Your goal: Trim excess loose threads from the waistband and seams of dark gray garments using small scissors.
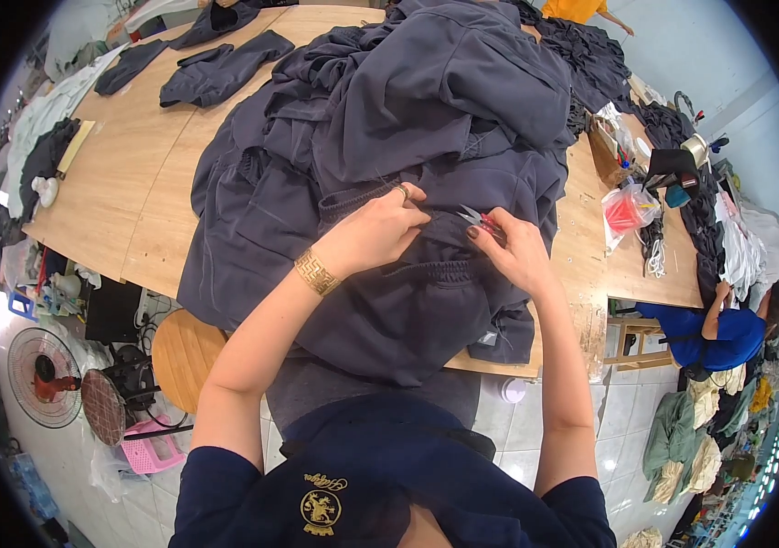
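Observation:
A large heap of dark grey garments [444,82] covers the table in front of me. At its near side, a garment with a gathered elastic waistband [449,274] hangs over the table edge toward my lap. My left hand [380,228], with a gold bracelet on its wrist, is closed in a pinch on the cloth near an elastic band. Just right of it, my right hand [519,254] grips small thread snips [483,222] with red handles. Their pointed blades are apart and face the left hand, just above the cloth.
The wooden table [147,173] carries loose dark pieces [220,68] at the far left. On the right lie a clear bag with red contents [631,210] and a white cord. A round stool [186,358] and a fan [45,377] stand left. A person in blue [718,336] sits right.

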Demonstrator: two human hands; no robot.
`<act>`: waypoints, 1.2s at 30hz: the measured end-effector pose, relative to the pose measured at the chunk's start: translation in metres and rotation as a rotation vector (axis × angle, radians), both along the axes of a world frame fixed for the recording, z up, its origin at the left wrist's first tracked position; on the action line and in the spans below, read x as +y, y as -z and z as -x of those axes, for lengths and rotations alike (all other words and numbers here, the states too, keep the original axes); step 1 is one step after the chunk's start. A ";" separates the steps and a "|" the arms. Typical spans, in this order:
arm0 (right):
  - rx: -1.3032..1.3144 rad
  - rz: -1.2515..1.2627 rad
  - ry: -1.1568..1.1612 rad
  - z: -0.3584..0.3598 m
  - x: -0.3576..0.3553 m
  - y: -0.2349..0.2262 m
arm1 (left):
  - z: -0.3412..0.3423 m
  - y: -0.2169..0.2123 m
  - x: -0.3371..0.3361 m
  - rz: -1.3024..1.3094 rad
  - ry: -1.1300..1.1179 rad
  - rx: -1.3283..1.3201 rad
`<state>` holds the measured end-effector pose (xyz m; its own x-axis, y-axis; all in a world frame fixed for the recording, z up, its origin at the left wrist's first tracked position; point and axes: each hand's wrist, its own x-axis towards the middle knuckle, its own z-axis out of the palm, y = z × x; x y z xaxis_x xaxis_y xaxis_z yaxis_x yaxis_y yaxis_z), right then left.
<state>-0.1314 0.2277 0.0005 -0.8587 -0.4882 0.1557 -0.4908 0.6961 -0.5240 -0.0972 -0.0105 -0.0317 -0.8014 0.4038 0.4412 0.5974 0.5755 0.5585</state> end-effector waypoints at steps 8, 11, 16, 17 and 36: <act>0.076 0.014 -0.034 0.000 0.002 0.002 | 0.001 -0.003 0.003 0.028 -0.043 0.001; 0.154 -0.047 -0.080 -0.002 0.000 0.001 | 0.003 -0.003 0.005 0.017 -0.073 -0.018; 0.158 -0.067 -0.097 -0.001 -0.001 0.002 | 0.005 -0.005 0.003 -0.003 -0.070 -0.043; 0.158 -0.067 -0.097 -0.001 -0.001 0.002 | 0.004 -0.005 0.002 -0.028 -0.050 -0.007; 0.189 -0.120 -0.170 -0.002 0.000 0.003 | 0.005 -0.003 0.004 0.043 -0.036 0.044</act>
<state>-0.1291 0.2275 -0.0024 -0.7241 -0.6476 0.2372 -0.6870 0.6469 -0.3310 -0.1027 -0.0060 -0.0292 -0.7963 0.3941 0.4589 0.5989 0.6201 0.5066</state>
